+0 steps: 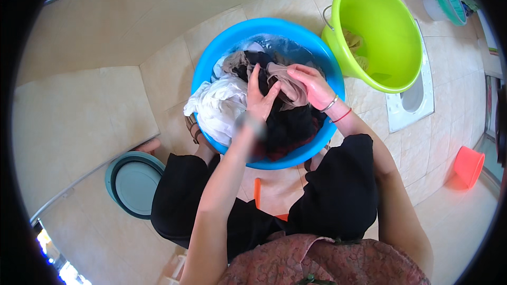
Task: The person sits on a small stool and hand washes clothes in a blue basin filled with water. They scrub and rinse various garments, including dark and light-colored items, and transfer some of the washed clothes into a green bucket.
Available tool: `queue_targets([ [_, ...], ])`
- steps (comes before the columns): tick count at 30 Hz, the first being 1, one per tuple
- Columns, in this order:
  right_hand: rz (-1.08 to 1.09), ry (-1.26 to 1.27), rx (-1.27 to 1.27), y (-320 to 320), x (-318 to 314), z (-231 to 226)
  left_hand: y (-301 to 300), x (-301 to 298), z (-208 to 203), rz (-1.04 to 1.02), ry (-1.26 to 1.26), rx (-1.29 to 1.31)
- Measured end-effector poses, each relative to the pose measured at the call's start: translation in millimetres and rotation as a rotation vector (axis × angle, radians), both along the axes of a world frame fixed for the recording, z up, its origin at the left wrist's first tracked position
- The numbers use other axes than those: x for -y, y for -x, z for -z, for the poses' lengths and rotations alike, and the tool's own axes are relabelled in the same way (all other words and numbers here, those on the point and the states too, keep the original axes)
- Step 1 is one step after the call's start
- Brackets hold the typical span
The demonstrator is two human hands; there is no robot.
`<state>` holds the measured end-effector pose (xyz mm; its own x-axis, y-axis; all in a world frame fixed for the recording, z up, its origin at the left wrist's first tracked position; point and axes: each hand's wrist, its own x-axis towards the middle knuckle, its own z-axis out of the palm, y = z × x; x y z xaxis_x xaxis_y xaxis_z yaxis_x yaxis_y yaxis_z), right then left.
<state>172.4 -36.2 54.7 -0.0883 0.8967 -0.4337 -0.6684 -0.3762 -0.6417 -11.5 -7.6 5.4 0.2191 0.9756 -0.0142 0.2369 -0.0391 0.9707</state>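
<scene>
A large blue basin [203,66] stands between my feet with wet clothes and some sudsy water [290,47] in it. My right hand [312,87] pinches a taupe piece of clothing [288,87] near the middle of the pile. Close beside that piece is my left hand [260,99], its thumb and forefinger spread apart over the dark cloth. White clothing [219,103] bulges over the basin's left rim. Black clothing [288,126] fills the near right side, and a dark red patch shows by the near rim. The lower fingers of my left hand are hidden.
A lime-green bucket [388,31] with some yellowish cloth [354,42] inside adjoins the basin's right side. Behind it lies a white squat toilet [412,103]. A grey-green basin [132,184] sits at left, a coral container [469,166] at far right. Wall and ledge border the left.
</scene>
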Motion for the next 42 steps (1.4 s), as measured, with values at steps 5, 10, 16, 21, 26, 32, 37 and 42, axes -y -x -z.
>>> queue_targets([
  [5, -0.178, -0.143, 0.512, -40.2, -2.6, 13.5, 15.0, -49.8, 2.7, 0.289, -0.059, -0.33],
  [10, -0.351, -0.471, 1.614, -30.4, 5.0, 23.7, 10.8, -67.7, -68.0, 0.129, -0.021, -0.237],
  [16, 0.139, -0.266, 1.049, -7.9, -19.5, 31.7, -6.8, -73.1, -72.7, -0.117, 0.488, 0.87],
  [21, -0.165, -0.838, 1.335, 62.4, -11.0, -24.9, -12.1, -50.7, -17.9, -0.09, 1.055, 0.922],
  [26, 0.009, -0.917, 1.45, 59.6, -48.8, 6.5, -1.2, -32.2, 29.4, -0.046, 0.811, 1.181],
  [32, -0.08, -0.416, 1.497, 42.2, -54.3, 42.6, -46.8, -25.4, -26.9, -0.466, 0.886, 0.629],
  [37, -0.058, -0.822, 1.496, 94.7, -10.3, -13.4, 14.4, -42.3, 29.4, -0.003, 0.732, 0.935],
  [42, -0.164, -0.381, 1.507, 39.4, -52.7, 52.1, -43.4, -2.0, -15.3, -0.446, 1.017, 0.82],
])
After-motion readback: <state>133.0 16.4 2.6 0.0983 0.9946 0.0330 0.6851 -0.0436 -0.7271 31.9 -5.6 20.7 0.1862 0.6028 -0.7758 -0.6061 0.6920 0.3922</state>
